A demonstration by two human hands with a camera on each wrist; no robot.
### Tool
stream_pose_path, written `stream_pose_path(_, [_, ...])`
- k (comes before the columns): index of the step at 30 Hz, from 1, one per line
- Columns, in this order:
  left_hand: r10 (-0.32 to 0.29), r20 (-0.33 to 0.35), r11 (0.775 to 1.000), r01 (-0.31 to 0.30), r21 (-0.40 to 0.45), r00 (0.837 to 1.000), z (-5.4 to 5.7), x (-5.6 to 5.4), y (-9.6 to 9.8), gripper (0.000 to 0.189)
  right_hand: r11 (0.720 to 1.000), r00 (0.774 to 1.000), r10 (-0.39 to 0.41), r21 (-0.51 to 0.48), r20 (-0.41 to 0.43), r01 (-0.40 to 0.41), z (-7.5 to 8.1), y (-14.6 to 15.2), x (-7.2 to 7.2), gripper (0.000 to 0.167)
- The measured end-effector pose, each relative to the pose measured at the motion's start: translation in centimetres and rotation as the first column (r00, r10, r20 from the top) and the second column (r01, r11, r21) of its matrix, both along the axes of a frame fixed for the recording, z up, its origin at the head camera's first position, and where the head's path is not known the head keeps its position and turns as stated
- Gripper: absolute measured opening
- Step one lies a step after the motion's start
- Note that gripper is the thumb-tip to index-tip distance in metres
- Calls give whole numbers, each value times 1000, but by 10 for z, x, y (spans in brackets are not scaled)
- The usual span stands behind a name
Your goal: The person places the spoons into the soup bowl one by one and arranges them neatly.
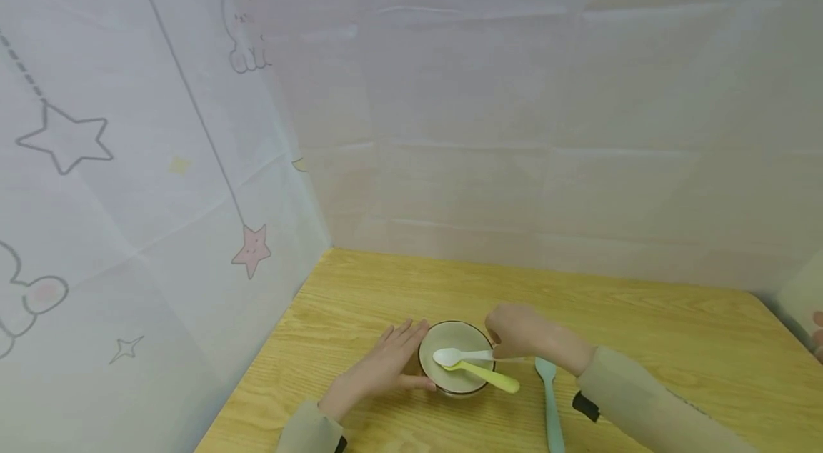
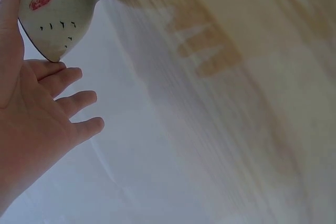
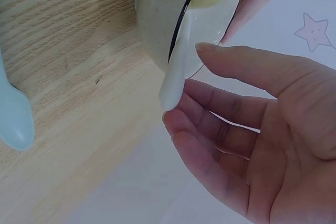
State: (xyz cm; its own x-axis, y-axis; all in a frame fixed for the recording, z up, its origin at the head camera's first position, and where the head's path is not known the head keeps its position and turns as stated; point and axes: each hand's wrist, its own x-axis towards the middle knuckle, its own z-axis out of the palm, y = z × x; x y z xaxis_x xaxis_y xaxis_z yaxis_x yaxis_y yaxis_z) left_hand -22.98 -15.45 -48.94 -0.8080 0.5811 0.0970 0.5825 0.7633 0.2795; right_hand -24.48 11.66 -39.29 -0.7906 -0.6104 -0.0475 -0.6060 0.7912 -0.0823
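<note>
A cream bowl with a dark rim point(image 1: 458, 336) stands on the wooden table, a red and green pattern on its side in the left wrist view. My left hand point(image 1: 387, 363) lies against its left side, fingers spread and thumb apart, fingertips at the rim. Inside the bowl lean a white spoon point(image 1: 449, 357) and a yellow-green spoon point(image 1: 494, 376), handles over the right rim. My right hand point(image 1: 522, 330) is at the white spoon's handle point(image 3: 175, 80). Its loosely bent fingers are right at the handle's end, while the thumb stands apart from it.
A light blue-green spoon point(image 1: 551, 406) lies on the table point(image 1: 398, 281), right of the bowl and near my right sleeve point(image 1: 643, 396). Pale sheets with printed stars and rabbits point(image 1: 241, 24) hang at the left and back. Part of another hand point(image 1: 818, 324) shows at the far right edge.
</note>
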Motion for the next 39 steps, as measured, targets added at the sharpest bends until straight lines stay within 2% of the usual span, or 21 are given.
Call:
stream_pose_path(12, [0, 17, 1000, 0, -4, 1000, 1, -2, 0, 101, 999, 999, 25, -35, -24, -26, 3, 11, 1, 23])
stream_pose_path(21, [-16, -12, 1000, 16, -2, 1000, -1, -2, 0, 101, 998, 998, 44, -49, -54, -47, 5, 22, 2, 22])
stream_pose_path(31, [7, 13, 1000, -7, -12, 1000, -1, -1, 0, 102, 998, 998, 28, -55, -58, -31, 9, 25, 4, 22])
stream_pose_path(39, [17, 10, 1000, -17, -10, 1000, 1, 0, 1, 102, 998, 1000, -12, -70, -23, 10, 12, 29, 2, 20])
